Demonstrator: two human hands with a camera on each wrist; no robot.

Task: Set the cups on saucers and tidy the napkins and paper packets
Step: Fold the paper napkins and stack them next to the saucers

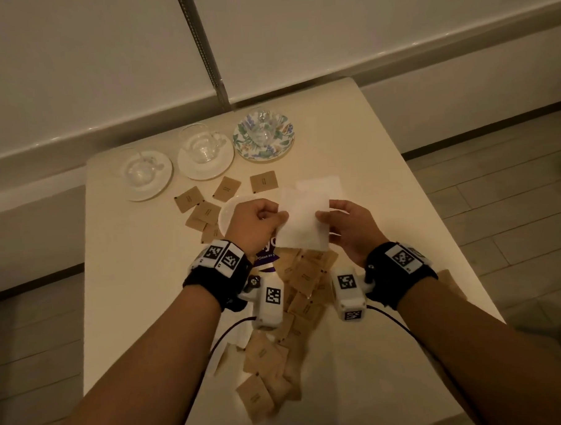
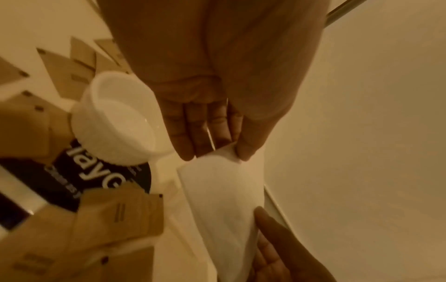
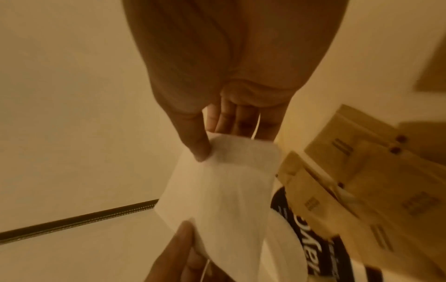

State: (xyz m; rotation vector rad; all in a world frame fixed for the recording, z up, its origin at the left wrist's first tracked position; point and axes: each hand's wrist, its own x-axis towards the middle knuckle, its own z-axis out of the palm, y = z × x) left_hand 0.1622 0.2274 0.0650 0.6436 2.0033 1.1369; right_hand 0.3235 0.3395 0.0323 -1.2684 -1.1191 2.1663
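Note:
Both hands hold one white napkin (image 1: 302,221) above the table's middle. My left hand (image 1: 260,221) pinches its left edge (image 2: 224,158) between thumb and fingers. My right hand (image 1: 344,224) pinches the right edge (image 3: 224,152). Another white napkin (image 1: 328,186) lies flat on the table behind it. Three glass cups stand on saucers along the far edge: one on a clear saucer (image 1: 144,173), one on a white saucer (image 1: 206,154), one on a floral saucer (image 1: 264,137). Brown paper packets (image 1: 226,189) lie scattered in the middle, and several more (image 1: 296,308) are heaped between my forearms.
A small white bowl (image 1: 229,211) (image 2: 115,122) sits under my left hand. A dark purple wipes pack (image 1: 268,254) (image 2: 79,171) lies beneath the packets. The cream table (image 1: 385,207) ends near the wall at the back, with floor on both sides.

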